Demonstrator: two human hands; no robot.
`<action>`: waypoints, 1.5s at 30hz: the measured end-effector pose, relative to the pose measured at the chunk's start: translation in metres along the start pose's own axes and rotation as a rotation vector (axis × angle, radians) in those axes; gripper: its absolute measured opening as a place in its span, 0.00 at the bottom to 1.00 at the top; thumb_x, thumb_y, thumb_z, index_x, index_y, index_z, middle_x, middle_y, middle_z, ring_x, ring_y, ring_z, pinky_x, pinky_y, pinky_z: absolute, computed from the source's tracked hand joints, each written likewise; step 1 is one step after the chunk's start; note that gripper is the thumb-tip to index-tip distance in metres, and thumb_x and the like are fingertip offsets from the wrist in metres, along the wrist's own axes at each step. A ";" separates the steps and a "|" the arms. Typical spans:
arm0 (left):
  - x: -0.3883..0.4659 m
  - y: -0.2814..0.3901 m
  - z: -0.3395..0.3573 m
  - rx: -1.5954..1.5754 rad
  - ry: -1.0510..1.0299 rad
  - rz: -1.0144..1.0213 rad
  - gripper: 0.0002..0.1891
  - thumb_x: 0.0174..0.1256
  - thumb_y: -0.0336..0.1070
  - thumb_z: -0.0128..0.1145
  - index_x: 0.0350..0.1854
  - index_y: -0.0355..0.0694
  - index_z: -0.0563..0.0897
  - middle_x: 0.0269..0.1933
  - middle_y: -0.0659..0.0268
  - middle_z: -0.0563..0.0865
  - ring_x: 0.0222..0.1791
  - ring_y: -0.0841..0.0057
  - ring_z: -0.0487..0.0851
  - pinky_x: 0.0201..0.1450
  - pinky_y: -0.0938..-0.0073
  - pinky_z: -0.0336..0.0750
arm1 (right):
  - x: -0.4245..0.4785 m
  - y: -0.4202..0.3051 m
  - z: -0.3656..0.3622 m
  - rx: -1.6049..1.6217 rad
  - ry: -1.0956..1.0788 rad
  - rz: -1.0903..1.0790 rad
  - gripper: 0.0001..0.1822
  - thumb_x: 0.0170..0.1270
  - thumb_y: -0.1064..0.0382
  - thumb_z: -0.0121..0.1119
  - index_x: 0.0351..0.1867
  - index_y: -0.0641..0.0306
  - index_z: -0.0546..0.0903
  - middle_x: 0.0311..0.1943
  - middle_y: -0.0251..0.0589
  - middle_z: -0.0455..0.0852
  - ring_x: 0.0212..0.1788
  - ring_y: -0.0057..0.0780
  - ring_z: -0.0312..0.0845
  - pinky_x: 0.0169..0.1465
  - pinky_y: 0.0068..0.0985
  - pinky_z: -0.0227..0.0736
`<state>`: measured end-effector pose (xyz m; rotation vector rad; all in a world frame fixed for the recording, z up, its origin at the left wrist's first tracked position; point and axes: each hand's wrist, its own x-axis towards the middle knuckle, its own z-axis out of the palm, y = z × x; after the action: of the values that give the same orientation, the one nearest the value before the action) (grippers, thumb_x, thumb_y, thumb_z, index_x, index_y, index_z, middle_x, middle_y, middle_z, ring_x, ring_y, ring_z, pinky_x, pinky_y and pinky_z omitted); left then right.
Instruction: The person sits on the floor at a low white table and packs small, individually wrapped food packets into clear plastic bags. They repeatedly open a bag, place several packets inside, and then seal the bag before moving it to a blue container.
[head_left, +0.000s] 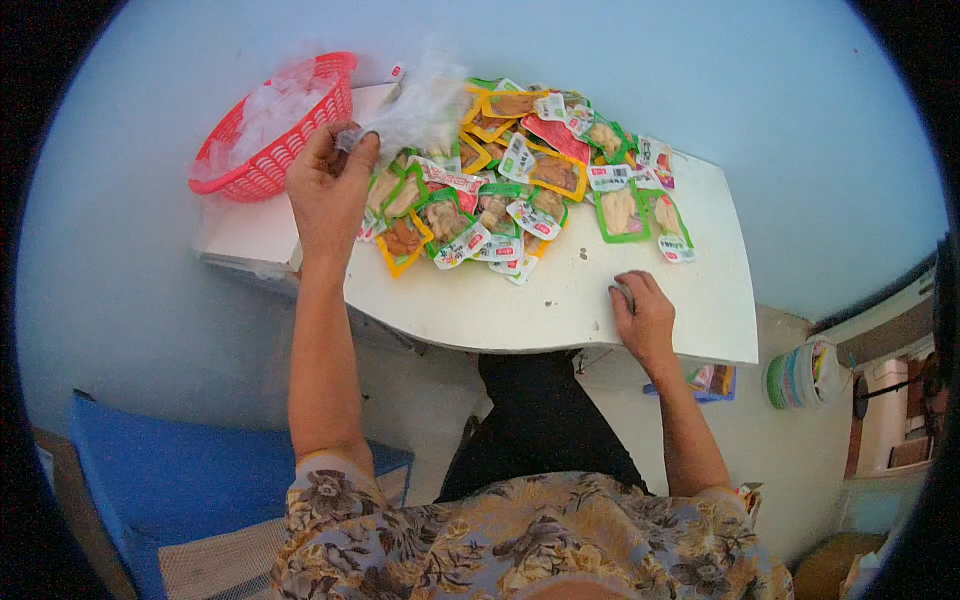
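Note:
My left hand is raised at the near side of a red basket and pinches a clear plastic bag, which is blurred by motion. Past the bag, a heap of sealed food packets with yellow, green and red borders lies on the white table. My right hand rests at the table's front edge, its fingers curled around a small greyish object mostly hidden by them. Farther back from that hand, two green-edged packets lie apart from the heap.
The red plastic basket holds crumpled clear bags at the table's left end. A pale wall runs behind. To the lower left is a blue seat. On the floor at right are a bin and a blue tray with packets.

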<state>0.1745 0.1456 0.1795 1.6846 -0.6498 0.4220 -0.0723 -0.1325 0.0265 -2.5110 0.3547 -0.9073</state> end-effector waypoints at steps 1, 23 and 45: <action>-0.010 0.003 0.000 -0.130 -0.050 -0.048 0.11 0.69 0.31 0.62 0.50 0.33 0.83 0.41 0.65 0.87 0.40 0.79 0.86 0.45 0.74 0.82 | 0.001 -0.001 -0.002 0.056 0.017 0.034 0.10 0.60 0.67 0.65 0.42 0.65 0.81 0.42 0.48 0.84 0.39 0.44 0.83 0.40 0.34 0.78; -0.141 0.044 0.048 -0.457 -0.290 -0.576 0.14 0.73 0.34 0.51 0.56 0.34 0.80 0.47 0.57 0.87 0.43 0.67 0.87 0.47 0.66 0.82 | 0.012 -0.063 -0.027 1.518 0.029 0.512 0.19 0.63 0.70 0.61 0.56 0.72 0.79 0.50 0.46 0.87 0.52 0.31 0.85 0.61 0.33 0.78; -0.188 0.030 0.068 -0.922 -0.360 -0.924 0.13 0.72 0.32 0.60 0.54 0.34 0.82 0.46 0.64 0.87 0.45 0.78 0.87 0.47 0.72 0.83 | 0.003 -0.064 -0.015 1.615 -0.213 0.412 0.26 0.74 0.50 0.53 0.63 0.68 0.73 0.55 0.43 0.83 0.54 0.33 0.81 0.62 0.35 0.73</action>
<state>0.0054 0.1111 0.0750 0.9851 -0.1821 -0.7594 -0.0742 -0.0830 0.0697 -0.9514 -0.0094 -0.3863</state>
